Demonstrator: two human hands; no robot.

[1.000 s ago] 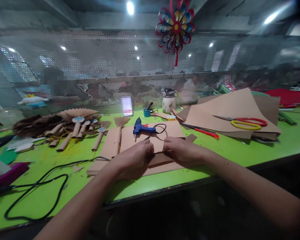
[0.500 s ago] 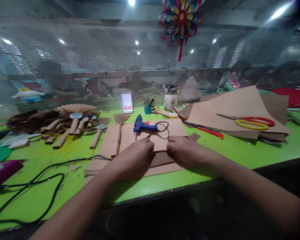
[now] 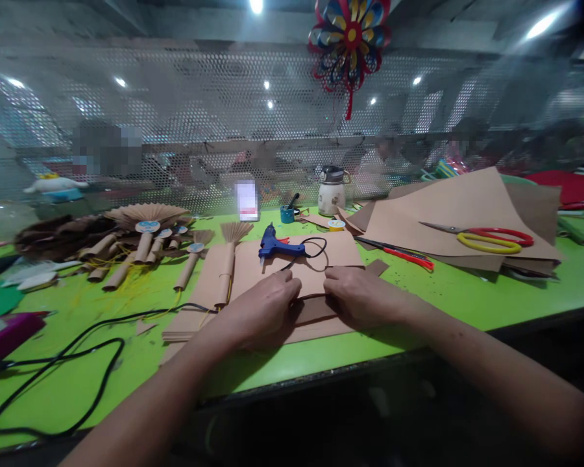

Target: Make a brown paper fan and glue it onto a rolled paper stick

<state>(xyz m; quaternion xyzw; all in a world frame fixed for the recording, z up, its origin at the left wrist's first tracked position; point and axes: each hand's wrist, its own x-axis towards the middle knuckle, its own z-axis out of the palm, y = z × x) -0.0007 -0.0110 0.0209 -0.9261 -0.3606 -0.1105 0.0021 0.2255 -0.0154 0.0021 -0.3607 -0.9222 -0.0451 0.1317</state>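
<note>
My left hand [image 3: 267, 303] and my right hand [image 3: 360, 295] face each other near the table's front edge, fingers curled in a pinch. Between them runs a folded strip of brown kraft paper [image 3: 314, 311], gripped at both sides. It lies on larger flat sheets of kraft paper [image 3: 338, 250]. Just beyond my hands, a blue glue gun [image 3: 279, 248] rests on the sheets, its nozzle pointing down toward me. Left of it lies a pleated paper fan with a rolled paper handle [image 3: 224, 279]. My fingertips are partly hidden.
Several finished paper fans [image 3: 146, 240] are heaped at the left, with a black cord [image 3: 111, 318] nearer me. Scissors [image 3: 496, 240] lie on brown paper [image 3: 448, 201] at the right, beside a red-handled cutter [image 3: 409, 258]. A jar [image 3: 331, 194] stands behind, before a perforated screen [image 3: 199, 97].
Both hands keep their pinch on the folded kraft paper and have barely shifted. The view has moved very slightly.
</note>
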